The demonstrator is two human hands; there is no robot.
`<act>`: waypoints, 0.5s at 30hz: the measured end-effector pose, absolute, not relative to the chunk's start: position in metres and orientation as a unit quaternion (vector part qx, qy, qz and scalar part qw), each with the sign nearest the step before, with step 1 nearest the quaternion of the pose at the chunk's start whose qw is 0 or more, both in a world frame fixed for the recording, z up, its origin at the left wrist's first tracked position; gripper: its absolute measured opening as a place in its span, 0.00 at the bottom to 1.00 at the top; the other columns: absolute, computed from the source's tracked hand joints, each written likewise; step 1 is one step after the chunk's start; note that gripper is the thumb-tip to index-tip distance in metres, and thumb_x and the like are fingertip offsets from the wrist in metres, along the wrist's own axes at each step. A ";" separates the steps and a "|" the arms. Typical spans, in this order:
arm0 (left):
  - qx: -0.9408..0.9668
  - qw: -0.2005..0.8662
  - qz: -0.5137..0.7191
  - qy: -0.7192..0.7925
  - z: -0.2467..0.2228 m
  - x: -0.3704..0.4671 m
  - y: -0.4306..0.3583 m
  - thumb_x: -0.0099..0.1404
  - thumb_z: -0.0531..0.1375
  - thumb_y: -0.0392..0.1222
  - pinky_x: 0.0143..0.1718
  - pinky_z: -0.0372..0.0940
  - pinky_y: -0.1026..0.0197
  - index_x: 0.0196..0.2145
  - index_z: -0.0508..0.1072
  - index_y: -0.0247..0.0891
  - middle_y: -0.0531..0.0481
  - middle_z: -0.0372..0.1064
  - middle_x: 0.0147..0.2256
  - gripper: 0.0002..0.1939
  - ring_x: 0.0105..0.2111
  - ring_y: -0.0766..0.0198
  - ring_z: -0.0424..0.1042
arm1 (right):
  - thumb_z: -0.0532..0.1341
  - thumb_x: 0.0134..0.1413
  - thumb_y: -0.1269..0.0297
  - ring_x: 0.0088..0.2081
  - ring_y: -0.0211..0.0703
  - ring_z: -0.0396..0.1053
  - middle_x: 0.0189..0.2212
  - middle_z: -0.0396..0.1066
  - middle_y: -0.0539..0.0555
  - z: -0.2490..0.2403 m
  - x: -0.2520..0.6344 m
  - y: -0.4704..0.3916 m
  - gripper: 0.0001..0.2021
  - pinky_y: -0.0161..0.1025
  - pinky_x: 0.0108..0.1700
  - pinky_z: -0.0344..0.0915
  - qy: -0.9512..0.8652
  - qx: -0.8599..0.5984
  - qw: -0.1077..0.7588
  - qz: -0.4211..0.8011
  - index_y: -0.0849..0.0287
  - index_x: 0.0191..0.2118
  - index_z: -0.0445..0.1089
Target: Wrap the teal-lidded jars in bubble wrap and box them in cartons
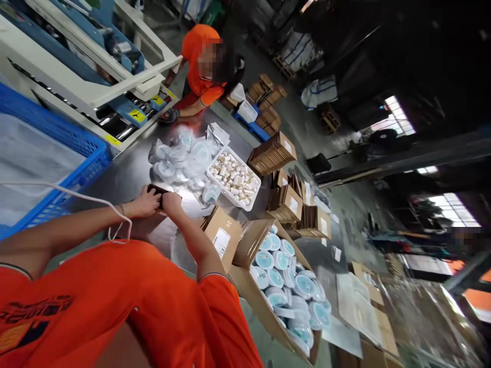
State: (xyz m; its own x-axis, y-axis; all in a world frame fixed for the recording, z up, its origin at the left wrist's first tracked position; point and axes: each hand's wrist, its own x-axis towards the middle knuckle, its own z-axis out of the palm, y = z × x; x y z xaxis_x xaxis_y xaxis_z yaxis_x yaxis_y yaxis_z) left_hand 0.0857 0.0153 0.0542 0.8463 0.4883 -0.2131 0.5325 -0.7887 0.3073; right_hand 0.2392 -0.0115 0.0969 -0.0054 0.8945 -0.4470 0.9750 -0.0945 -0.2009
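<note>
A small brown cardboard box (156, 189) is between my two hands at the near side of the metal table. My left hand (146, 202) grips its left side with the fingers bent over the edge. On its right side, my right hand (171, 202) is closed round the box edge. What lies inside the box is too dark to make out. Just beyond my hands is a pile of plastic-bagged round items (184, 156). Beside the pile stands a white tray (248, 204) of small white and gold pieces.
An open carton (264, 309) of round blue-and-white items stands at the right, near flattened cardboard (221, 237). Stacked cartons (273, 153) are farther back. A blue crate (86, 174) and a roller machine (126, 110) are left. A person in orange (199, 66) is across the table.
</note>
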 end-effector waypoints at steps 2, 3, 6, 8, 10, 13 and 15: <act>0.942 0.185 -0.056 0.275 0.056 0.085 0.015 0.73 0.66 0.42 0.64 0.57 0.28 0.50 0.91 0.40 0.29 0.77 0.60 0.15 0.62 0.29 0.67 | 0.80 0.62 0.58 0.52 0.68 0.87 0.46 0.88 0.68 0.101 0.240 -0.015 0.15 0.54 0.56 0.84 0.667 0.698 0.112 -0.234 0.60 0.51 0.88; 0.940 0.189 -0.055 0.278 0.057 0.086 0.016 0.74 0.66 0.44 0.64 0.57 0.29 0.54 0.91 0.41 0.29 0.76 0.60 0.17 0.62 0.29 0.67 | 0.80 0.62 0.57 0.53 0.67 0.87 0.48 0.88 0.67 0.105 0.245 -0.019 0.18 0.52 0.58 0.83 0.671 0.693 0.119 -0.235 0.59 0.54 0.87; 0.934 0.205 -0.052 0.287 0.059 0.089 0.018 0.78 0.64 0.52 0.64 0.55 0.29 0.68 0.85 0.42 0.27 0.74 0.65 0.26 0.62 0.28 0.67 | 0.73 0.71 0.59 0.60 0.63 0.84 0.58 0.85 0.66 0.118 0.272 -0.034 0.23 0.50 0.62 0.80 0.651 0.726 0.079 -0.206 0.55 0.67 0.80; 0.929 0.217 -0.046 0.295 0.058 0.091 0.020 0.79 0.64 0.57 0.67 0.52 0.30 0.74 0.78 0.40 0.26 0.71 0.69 0.33 0.64 0.27 0.66 | 0.66 0.73 0.63 0.61 0.61 0.83 0.61 0.84 0.67 0.119 0.289 -0.043 0.22 0.49 0.62 0.79 0.590 0.783 0.022 -0.197 0.57 0.68 0.78; 0.923 0.230 -0.034 0.305 0.055 0.091 0.021 0.80 0.63 0.59 0.70 0.49 0.31 0.76 0.75 0.36 0.25 0.69 0.70 0.36 0.66 0.28 0.66 | 0.65 0.70 0.67 0.57 0.57 0.84 0.56 0.85 0.65 0.110 0.297 -0.047 0.21 0.47 0.59 0.80 0.523 0.817 -0.031 -0.241 0.61 0.65 0.79; 0.921 0.237 -0.024 0.310 0.052 0.090 0.024 0.81 0.62 0.59 0.71 0.47 0.35 0.74 0.74 0.29 0.26 0.70 0.69 0.36 0.64 0.35 0.66 | 0.66 0.67 0.69 0.52 0.48 0.85 0.52 0.87 0.58 0.087 0.293 -0.046 0.21 0.40 0.56 0.80 0.487 0.799 -0.090 -0.342 0.63 0.63 0.79; 0.924 0.227 -0.038 0.305 0.053 0.088 0.027 0.82 0.61 0.57 0.70 0.47 0.37 0.72 0.74 0.27 0.26 0.70 0.69 0.34 0.63 0.39 0.65 | 0.66 0.68 0.69 0.53 0.45 0.84 0.54 0.86 0.59 0.076 0.290 -0.045 0.20 0.37 0.58 0.78 0.488 0.784 -0.118 -0.365 0.64 0.63 0.79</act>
